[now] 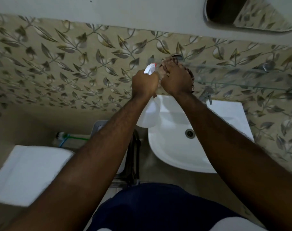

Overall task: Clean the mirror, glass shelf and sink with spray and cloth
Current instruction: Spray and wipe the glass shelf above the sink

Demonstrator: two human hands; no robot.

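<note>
Head view: left hand [145, 84] grips spray bottle [148, 114], right hand [176, 82] alongside.

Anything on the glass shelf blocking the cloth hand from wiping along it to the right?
Nothing visible. The right hand presses the cloth at the glass shelf's left end; the pane rightward looks bare. The tap sits below it, over the sink.

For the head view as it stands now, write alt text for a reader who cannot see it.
Seen from above, a person's left hand grips a white spray bottle while the right hand presses a dark cloth at the glass shelf, above a white sink on a leaf-patterned tiled wall.
</note>
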